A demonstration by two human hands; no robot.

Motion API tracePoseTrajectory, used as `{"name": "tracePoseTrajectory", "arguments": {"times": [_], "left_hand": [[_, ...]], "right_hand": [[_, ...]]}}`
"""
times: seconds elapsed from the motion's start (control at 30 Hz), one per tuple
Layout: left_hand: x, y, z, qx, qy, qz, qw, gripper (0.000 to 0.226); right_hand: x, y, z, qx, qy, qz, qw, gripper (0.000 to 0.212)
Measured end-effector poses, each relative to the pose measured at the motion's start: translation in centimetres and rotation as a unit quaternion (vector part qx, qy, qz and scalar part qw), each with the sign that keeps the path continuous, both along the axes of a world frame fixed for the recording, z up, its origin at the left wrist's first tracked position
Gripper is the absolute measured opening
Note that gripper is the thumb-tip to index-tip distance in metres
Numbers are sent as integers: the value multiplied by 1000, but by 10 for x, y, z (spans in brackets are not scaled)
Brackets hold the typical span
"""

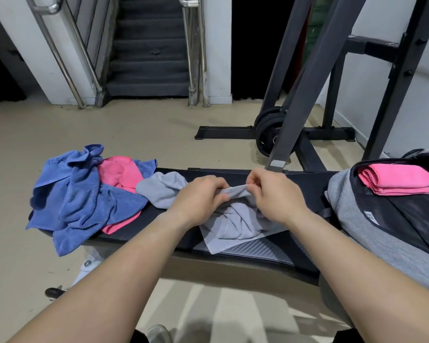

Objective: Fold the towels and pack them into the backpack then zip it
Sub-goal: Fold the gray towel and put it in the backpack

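Grey towel (235,219) lies crumpled mid-worktop (258,251), its top hem stretched left to right between the left hand (198,198) and right hand (274,194), both pinched shut on it. Left of it sits a blue and pink towel heap (84,194). Right, the open backpack (372,219) holds a folded pink towel (396,179).

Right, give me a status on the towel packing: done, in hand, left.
Done: one folded pink towel lies in the open backpack.
In hand: both hands, left hand and right hand, pinch an edge of the grey towel above the bench.
Left: the crumpled blue towels and another pink towel, then zipping.
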State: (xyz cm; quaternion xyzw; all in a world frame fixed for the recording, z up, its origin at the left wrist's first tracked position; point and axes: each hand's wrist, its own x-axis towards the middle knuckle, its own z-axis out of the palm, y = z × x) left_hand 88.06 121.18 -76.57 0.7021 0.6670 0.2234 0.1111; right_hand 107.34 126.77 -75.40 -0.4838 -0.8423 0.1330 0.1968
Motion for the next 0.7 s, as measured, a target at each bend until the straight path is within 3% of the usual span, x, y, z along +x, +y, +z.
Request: {"name": "tracePoseTrajectory", "arguments": {"times": [0.2,0.5,0.6,0.7], "left_hand": [[-34,-8,6,8,10,64,998,10],[-84,-30,1,-18,-11,138,990,12],[-88,-36,3,-3,-67,132,989,20],[-73,-36,8,34,-115,105,987,21]], "right_hand": [[7,10,-8,19,-45,-126,991,11],[22,25,-13,1,-60,-215,975,8],[23,27,-14,-34,-35,-198,979,7],[13,22,-11,-72,26,-101,992,9]]}}
